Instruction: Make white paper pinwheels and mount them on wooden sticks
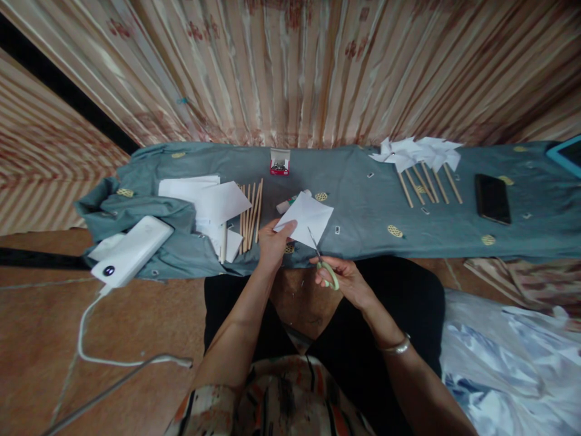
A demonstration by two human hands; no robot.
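My left hand point(273, 243) pinches the left corner of a white square paper point(311, 217) above the front of the cloth-covered table. In my right hand point(342, 277) is a pair of scissors point(330, 275) with light green handles; its blades reach the paper's lower edge. Partly hidden behind the paper lies a small tube point(285, 204). Left of it are several wooden sticks point(249, 215) and a stack of white paper point(222, 203). A small red and white box point(280, 162) with shiny metal bits stands farther back.
Several paper pinwheels point(415, 154) on sticks lie at the back right, beside a dark phone point(492, 198). A white power bank point(131, 251) with a cable rests at the left edge. A pleated curtain point(290, 72) hangs behind the table.
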